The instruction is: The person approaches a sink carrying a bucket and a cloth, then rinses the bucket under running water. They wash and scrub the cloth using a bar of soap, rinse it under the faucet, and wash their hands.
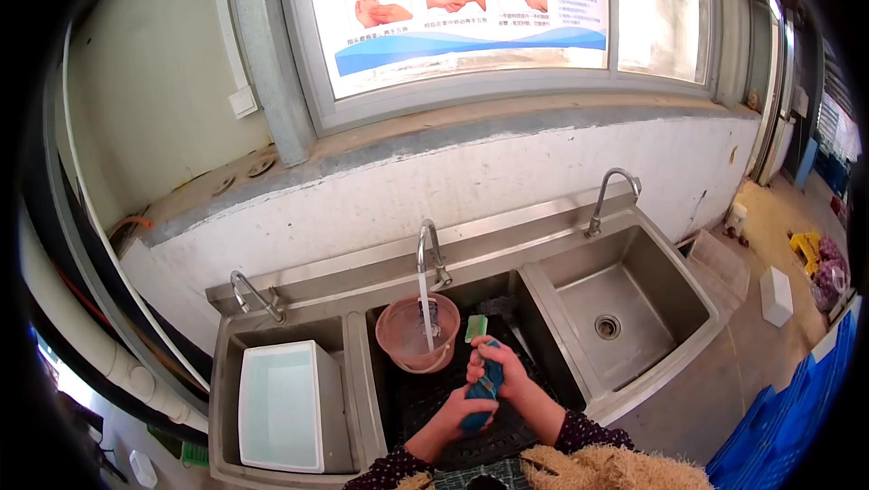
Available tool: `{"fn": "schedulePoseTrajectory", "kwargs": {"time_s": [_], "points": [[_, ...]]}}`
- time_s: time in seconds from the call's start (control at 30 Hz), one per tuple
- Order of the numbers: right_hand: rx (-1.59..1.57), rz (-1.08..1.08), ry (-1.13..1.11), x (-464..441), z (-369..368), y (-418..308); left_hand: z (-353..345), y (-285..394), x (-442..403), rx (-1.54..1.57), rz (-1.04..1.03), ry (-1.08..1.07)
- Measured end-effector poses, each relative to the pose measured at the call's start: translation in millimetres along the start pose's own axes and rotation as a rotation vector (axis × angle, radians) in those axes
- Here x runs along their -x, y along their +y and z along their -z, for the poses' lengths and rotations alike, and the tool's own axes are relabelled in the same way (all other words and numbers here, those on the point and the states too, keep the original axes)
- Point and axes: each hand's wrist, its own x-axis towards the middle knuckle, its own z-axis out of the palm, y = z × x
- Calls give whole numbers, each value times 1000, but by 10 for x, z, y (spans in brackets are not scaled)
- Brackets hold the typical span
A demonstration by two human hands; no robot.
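Both my hands are over the middle sink basin (385, 418), closed around a blue cloth (486, 384). My left hand (453, 416) grips its lower end, and my right hand (509, 372) is wrapped round the upper part. Just beyond the fingers is a small green and white piece (476, 327); what it is I cannot make out. To the left of my hands, a pink bucket (391, 336) stands in the same basin. Water runs into it from the middle faucet (427, 237). Something dark and patterned shows inside the bucket.
A white foam box (330, 399) with water sits in the left basin, under the left faucet (258, 295). The right basin (634, 291) has a drain and its own faucet (602, 200). Blue crates (787, 427) stand at the lower right.
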Motion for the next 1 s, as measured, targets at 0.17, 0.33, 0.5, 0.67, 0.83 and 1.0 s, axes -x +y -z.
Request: {"fn": "schedulePoseTrajectory", "kwargs": {"time_s": [0.17, 0.33, 0.5, 0.67, 0.83, 1.0], "points": [[330, 128, 306, -5, 301, 391, 39, -403, -173, -878, -360, 514], [623, 251, 544, 34, 546, 699, 7, -590, -201, -1203, -120, 619], [429, 150, 471, 75, 541, 486, -97, -475, -69, -1167, -235, 527], [-105, 44, 252, 29, 164, -12, 129, -346, -46, 559, -251, -54], [-272, -20, -326, -6, -212, -8, -150, -264, 101, 740, -192, -395], [172, 99, 175, 13, -56, 44, 157, -380, -127, -97, -241, -8]]}}
